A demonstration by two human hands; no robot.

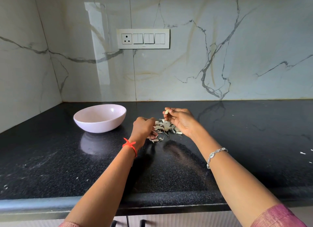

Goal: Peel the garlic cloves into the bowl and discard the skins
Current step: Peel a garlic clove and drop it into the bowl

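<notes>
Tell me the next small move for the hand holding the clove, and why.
Probably carry the garlic clove pinched in the right hand leftward over the bowl and drop it in. The clove looks bare and is raised above the skins on the counter, and the bowl sits apart to the left.

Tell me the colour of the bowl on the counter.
The bowl is plain pale pink, with no pattern; the head view shows it clearly.

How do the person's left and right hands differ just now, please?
The right hand is raised and pinches a garlic clove; the left hand curls down at the skins on the counter. The left wrist wears a red thread, the right a silver bracelet. Both are beside the skins.
</notes>
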